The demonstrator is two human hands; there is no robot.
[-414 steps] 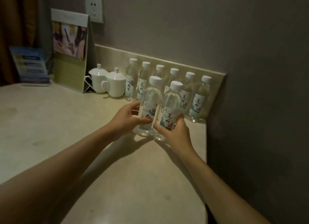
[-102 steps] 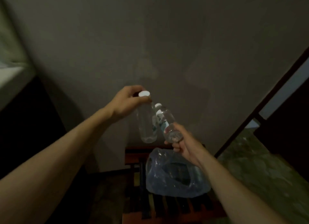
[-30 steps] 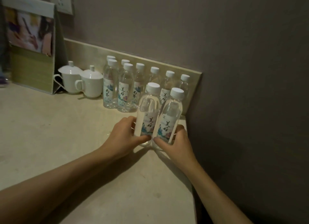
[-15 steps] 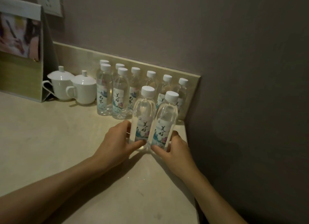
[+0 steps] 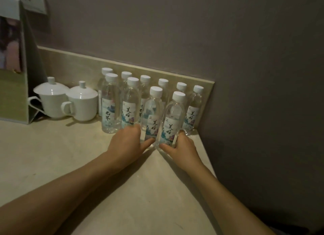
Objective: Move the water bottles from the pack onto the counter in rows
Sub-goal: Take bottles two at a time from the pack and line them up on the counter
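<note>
Several clear water bottles with white caps stand in a back row (image 5: 163, 87) along the beige backsplash. Two more bottles (image 5: 130, 104) stand in front of them at the left. My left hand (image 5: 127, 143) grips the base of one upright bottle (image 5: 153, 110), and my right hand (image 5: 182, 148) grips the base of another (image 5: 172, 119) right beside it. Both held bottles stand on the beige counter (image 5: 70, 157), just in front of the back row, near the right-hand wall. The pack is out of view.
Two white lidded cups (image 5: 70, 101) stand left of the bottles. A standing card holder (image 5: 12, 68) fills the far left. The dark wall (image 5: 263, 112) bounds the counter on the right, where the counter edge drops off.
Both hands have slid the two held bottles back toward the row. Earlier I lifted these two from the plastic pack below and brought them to the counter.
</note>
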